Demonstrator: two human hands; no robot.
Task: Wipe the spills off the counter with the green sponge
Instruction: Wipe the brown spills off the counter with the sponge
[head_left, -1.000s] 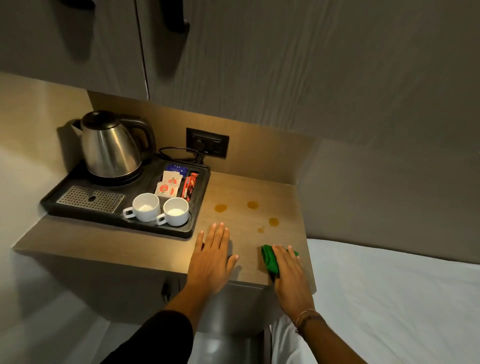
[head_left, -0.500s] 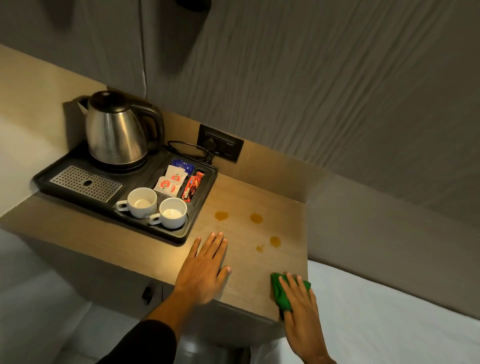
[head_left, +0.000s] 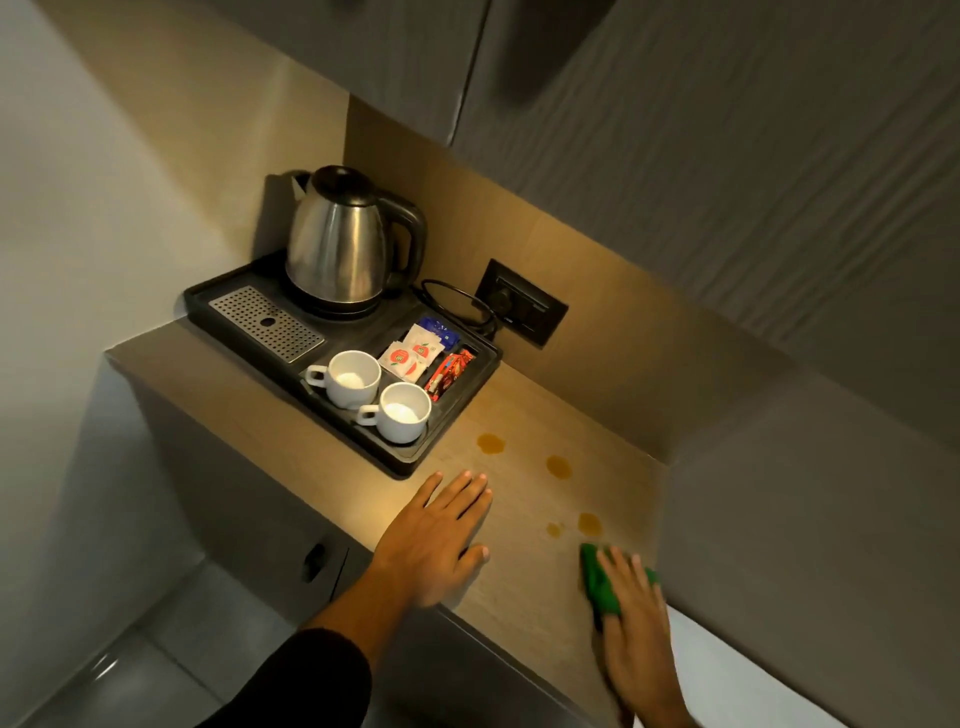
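A green sponge (head_left: 597, 584) lies on the wooden counter (head_left: 524, 582) near its right front corner. My right hand (head_left: 636, 634) presses flat on top of it, fingers spread over the sponge. Several brown spills mark the counter: one (head_left: 491, 443) near the tray, one (head_left: 558, 466) further right, and a larger and a small one (head_left: 589, 523) just beyond the sponge. My left hand (head_left: 434, 535) rests flat and open on the counter, left of the spills.
A black tray (head_left: 405, 460) on the counter's left holds a steel kettle (head_left: 337, 254), two white cups (head_left: 402, 413), sachets (head_left: 415, 353) and a drip grate. A wall socket (head_left: 524, 309) with a cord sits behind. White bedding (head_left: 753, 675) lies right of the counter.
The view has tilted and swung left. My right hand stays on the sponge near the front edge, now close to the nearest spills; the left hand stays flat.
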